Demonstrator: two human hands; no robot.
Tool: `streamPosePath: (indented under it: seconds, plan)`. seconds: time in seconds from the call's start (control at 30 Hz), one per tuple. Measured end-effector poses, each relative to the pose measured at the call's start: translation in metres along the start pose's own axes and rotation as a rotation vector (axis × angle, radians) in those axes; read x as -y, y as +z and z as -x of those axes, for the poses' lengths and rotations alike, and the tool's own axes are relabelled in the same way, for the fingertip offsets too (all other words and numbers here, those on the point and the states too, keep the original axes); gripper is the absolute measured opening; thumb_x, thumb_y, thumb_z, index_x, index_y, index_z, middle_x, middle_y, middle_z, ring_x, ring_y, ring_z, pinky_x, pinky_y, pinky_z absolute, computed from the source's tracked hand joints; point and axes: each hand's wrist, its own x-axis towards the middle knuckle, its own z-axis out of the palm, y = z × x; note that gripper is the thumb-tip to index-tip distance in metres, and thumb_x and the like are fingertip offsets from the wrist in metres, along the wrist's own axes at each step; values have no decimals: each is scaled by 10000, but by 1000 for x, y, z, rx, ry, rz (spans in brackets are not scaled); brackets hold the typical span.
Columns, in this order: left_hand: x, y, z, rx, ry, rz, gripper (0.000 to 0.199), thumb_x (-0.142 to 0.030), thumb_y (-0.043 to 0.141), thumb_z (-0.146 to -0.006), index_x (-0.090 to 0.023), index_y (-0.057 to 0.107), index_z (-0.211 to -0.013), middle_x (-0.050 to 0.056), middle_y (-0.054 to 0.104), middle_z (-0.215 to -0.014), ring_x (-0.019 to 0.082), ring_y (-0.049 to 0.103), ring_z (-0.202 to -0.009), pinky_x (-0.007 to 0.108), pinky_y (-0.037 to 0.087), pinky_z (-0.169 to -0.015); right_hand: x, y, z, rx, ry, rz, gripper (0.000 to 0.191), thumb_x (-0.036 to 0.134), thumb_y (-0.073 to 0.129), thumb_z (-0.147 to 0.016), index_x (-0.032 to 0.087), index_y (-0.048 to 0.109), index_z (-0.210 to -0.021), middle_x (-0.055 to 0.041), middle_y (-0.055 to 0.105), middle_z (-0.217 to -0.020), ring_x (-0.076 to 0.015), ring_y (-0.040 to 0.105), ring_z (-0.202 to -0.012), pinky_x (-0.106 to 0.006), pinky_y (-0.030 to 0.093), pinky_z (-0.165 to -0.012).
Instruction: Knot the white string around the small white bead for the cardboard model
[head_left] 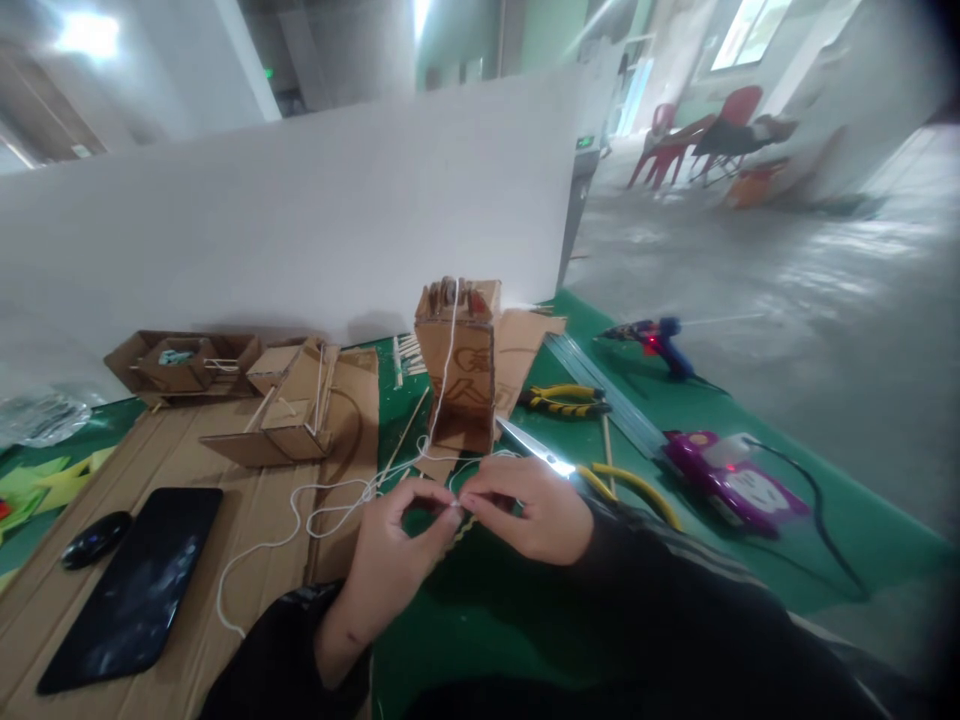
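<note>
Fingertips pinched together, my left hand (401, 545) and my right hand (534, 508) meet in front of a tall cardboard piece (455, 370). Both hold white string (330, 512) between thumb and forefinger. A strand of it runs up over the top of the cardboard piece, and loose loops lie to the left of my hands. A narrow yellowish strip shows just below the fingertips, partly hidden by them. Scissors (536, 447) with yellow handles lie right beside my right hand, partly behind it.
Yellow-handled pliers (566, 401), clear sticks (607, 395), a glue gun (656, 345) and a purple power strip (731, 482) lie to the right. On the left are cardboard models (277, 405), a black tablet-like slab (135, 590) and a mouse (97, 540). A white partition (300, 210) stands behind.
</note>
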Motion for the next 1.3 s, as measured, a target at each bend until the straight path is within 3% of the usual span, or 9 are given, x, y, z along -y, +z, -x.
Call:
streamPosePath:
  seconds: [0.2,0.4,0.7,0.93,1.1,1.3]
  plan:
    - [3,2,1,49,-28,123,74,-206,682,-775,-170,622,-751,25,681,-776,164,649,-760,272,518,-724,-2,0,0,30,-6,-17,222,246,514,-927,149,696,-842,-56,661,-709,-133,555,-620,-251,439,-592]
    - [3,4,0,33,-55,201,103,-224,680,-785,-180,588,-803,15,648,-768,153,639,-748,260,523,-700,0,-1,-3,7,67,-96,232,283,543,-921,150,704,-819,-48,677,-708,-125,567,-620,-232,440,-584]
    - [-2,2,3,-58,174,-53,46,-199,669,-785,-196,632,-813,19,647,-786,172,620,-767,296,490,-729,5,1,-4,-12,193,-164,170,222,588,-865,141,715,-785,-32,668,-695,-104,562,-578,-202,426,-538]
    - [-7,-2,3,-23,256,-167,122,-212,640,-835,-251,710,-927,25,717,-865,193,598,-839,326,471,-764,0,3,-5,52,213,-160,185,183,552,-860,143,702,-759,-24,649,-673,-111,566,-593,-201,427,-546]
    - [-2,-7,-1,-64,324,-279,74,-245,639,-846,-233,701,-884,38,722,-833,209,604,-820,341,479,-733,1,3,-5,141,162,-143,252,201,526,-885,127,660,-685,-19,602,-609,-101,526,-558,-196,411,-529]
    - [-1,-23,-12,20,497,-495,90,-278,666,-832,-253,719,-901,15,757,-806,197,587,-745,314,488,-660,5,-3,-4,172,60,-172,197,133,512,-845,124,681,-746,-35,630,-655,-100,534,-563,-203,422,-555]
